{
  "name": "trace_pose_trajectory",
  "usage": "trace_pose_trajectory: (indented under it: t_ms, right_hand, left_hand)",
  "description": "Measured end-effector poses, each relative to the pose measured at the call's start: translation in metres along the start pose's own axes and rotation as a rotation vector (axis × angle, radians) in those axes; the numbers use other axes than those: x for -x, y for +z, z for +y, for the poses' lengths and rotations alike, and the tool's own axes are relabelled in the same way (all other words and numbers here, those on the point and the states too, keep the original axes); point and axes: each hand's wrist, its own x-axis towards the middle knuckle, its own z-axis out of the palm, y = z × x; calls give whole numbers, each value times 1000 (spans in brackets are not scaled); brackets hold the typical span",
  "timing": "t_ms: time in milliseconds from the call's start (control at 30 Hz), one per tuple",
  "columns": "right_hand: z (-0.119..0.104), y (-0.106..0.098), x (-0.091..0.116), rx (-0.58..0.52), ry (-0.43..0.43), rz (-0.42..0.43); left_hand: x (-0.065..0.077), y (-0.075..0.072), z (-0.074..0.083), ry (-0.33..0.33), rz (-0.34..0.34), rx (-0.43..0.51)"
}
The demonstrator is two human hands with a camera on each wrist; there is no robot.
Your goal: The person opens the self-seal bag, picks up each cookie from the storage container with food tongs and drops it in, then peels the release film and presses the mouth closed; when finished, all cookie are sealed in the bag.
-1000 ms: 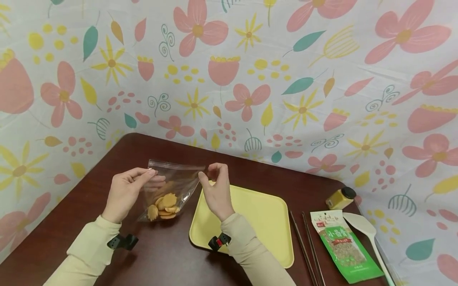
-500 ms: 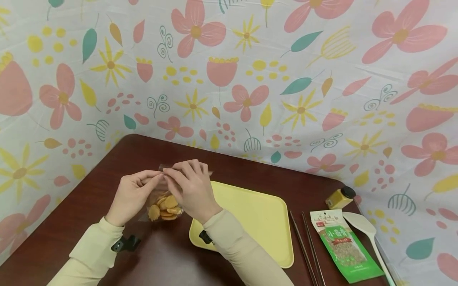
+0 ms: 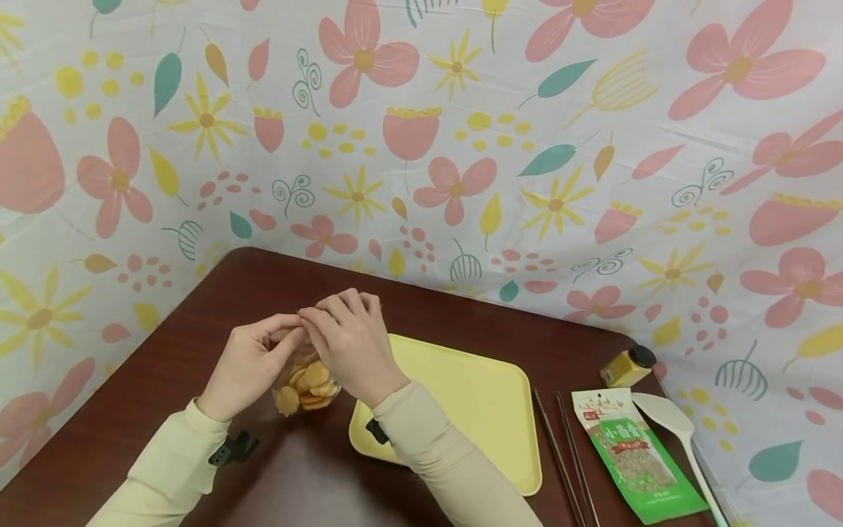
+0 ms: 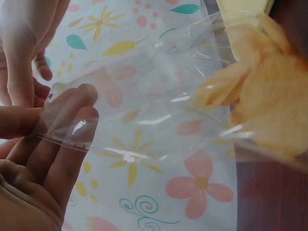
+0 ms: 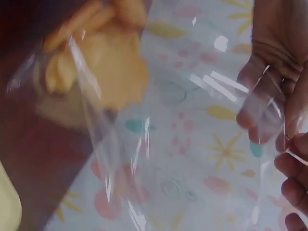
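Note:
A clear zip bag (image 4: 144, 120) hangs between both hands, with several round, scallop-edged crackers (image 3: 311, 384) in its lower part. My left hand (image 3: 246, 362) pinches the bag's top edge between thumb and fingers; in the left wrist view its fingers show through the film. Right beside that thumb, my right hand (image 3: 356, 348) pinches the same edge with its fingertips. The right hand covers much of the bag in the head view. In the right wrist view the crackers (image 5: 98, 67) lie at the upper left, away from the fingers.
A yellow tray (image 3: 474, 410) lies to the right on the dark table (image 3: 290, 476). Beyond it are metal chopsticks (image 3: 568, 457), a green spice packet (image 3: 635, 454), a white spatula (image 3: 668, 417) and a small black-capped jar (image 3: 628, 366). A floral cloth (image 3: 421, 146) hangs behind.
My right hand has moved left from the bag's right corner to beside my left thumb. The left hand has shifted slightly right, and the bag is now mostly behind the hands.

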Motion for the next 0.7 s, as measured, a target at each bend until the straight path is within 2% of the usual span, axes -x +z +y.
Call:
trace_pose_trajectory:
  t_ms: [167,333,567,700]
  right_hand:
    - [2,-5,-3,135,-111,-20]
    - [3,-7,-4,163,-132,-24]
    - [5,-7,-3,105,-85,13]
    - [6,-7,-3,-13,-16,6]
  left_hand:
    - [-1,1,1,52,2,-97]
    - [-1,2,3,105,7,-131]
    - [0,4,3,107,3,-134]
    - [0,4,4,102,2,-111]
